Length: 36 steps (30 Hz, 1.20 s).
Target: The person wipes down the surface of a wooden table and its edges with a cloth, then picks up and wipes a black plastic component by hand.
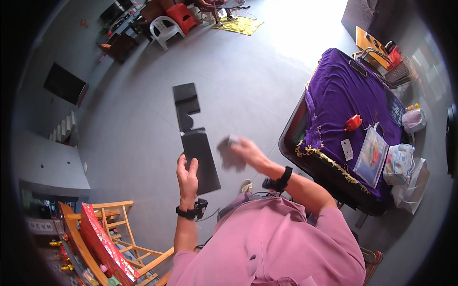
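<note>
My left hand (187, 177) is closed round the edge of a long, flat black piece (202, 162), its thumb lying on top. This piece has a glossy upper part with a rounded notch in one side, and a plain rectangular lower part. To the right of it, my right hand (248, 153) grips a small grey-brown item (231, 153) that looks soft. Motion smears that item, so its kind cannot be made out. A gap separates the two held things, both raised above the grey floor.
On the right stands a table with a purple cloth (334, 102), bearing a phone (358, 67), a red object (353, 123), a white card (347, 149) and a clear pouch (371, 156). Wooden frames (119, 224) stand at lower left. Chairs (165, 31) and a person are farther off.
</note>
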### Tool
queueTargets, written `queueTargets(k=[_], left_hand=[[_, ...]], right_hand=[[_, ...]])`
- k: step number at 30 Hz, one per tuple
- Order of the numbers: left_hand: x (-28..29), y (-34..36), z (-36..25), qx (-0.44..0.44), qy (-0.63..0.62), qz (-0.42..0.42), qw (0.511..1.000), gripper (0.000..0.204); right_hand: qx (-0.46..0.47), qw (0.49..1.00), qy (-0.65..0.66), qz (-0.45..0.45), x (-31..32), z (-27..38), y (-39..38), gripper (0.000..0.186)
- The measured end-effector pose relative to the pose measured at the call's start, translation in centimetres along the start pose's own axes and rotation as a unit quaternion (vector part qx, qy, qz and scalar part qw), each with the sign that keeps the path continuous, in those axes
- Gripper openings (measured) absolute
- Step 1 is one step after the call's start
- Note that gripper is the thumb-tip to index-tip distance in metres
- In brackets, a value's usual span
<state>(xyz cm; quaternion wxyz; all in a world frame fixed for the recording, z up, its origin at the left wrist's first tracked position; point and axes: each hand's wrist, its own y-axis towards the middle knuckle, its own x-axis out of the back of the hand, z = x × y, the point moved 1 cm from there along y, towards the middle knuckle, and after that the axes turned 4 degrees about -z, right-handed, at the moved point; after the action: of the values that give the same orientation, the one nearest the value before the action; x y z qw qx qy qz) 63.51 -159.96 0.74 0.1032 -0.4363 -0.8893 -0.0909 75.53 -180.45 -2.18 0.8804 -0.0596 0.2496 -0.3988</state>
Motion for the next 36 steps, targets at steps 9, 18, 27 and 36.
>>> queueTargets(k=[9,18,27,36], left_hand=[[-2.0,-4.4,0.0,-0.123,0.108,0.165,0.973,0.030],[0.8,-2.5,0.6,-0.291,0.412,0.094,0.858,0.017],[4.8,0.5,-0.7,-0.453,0.491,-0.004,0.744,0.006],[1.3,2.9,-0.3,-0.258,0.057,-0.216,0.940,0.036]], right_hand=[[0.241,0.942,-0.079,-0.219,3.3,3.9,5.8,0.053],[0.186,0.931,0.237,-0.206,7.1,1.8,3.0,0.046],[-0.085,0.976,0.092,0.176,9.6,2.3,-1.7,0.062],[-0.100,0.964,0.155,0.189,2.4,-1.9,-2.7,0.074]])
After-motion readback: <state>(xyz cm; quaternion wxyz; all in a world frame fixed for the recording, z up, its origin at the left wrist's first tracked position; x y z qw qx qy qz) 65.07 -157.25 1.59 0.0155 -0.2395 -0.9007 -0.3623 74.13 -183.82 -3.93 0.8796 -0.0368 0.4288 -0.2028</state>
